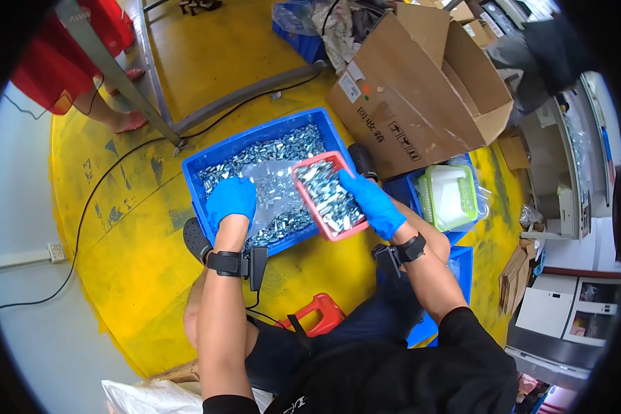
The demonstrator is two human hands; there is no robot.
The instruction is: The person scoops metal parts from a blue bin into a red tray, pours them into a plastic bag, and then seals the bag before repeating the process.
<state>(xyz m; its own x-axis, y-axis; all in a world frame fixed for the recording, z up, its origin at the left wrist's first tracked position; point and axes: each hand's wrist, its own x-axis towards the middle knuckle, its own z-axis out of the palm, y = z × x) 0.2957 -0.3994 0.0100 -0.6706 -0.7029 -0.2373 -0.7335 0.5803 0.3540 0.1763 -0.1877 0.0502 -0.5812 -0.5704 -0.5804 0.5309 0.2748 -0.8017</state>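
Observation:
Both my hands wear blue gloves. A blue plastic bin (291, 239) on the floor holds a heap of small shiny metal parts (293, 143), with a clear plastic bag (272, 188) lying over them. My left hand (232, 201) is closed at the bag's left side, gripping its film; its fingertips are partly hidden. In my right hand (374, 203) is a small pink plastic basket (315, 210), held by its right side and tilted above the bin's right edge. Similar metal parts fill the basket.
A large open cardboard box (393, 103) stands beyond the bin. To the right, a green basket (448, 196) rests on blue bins. A red plastic stool (317, 314) is beneath me. A black cable (90, 207) crosses the yellow floor. Another person's foot (130, 122) shows at the upper left.

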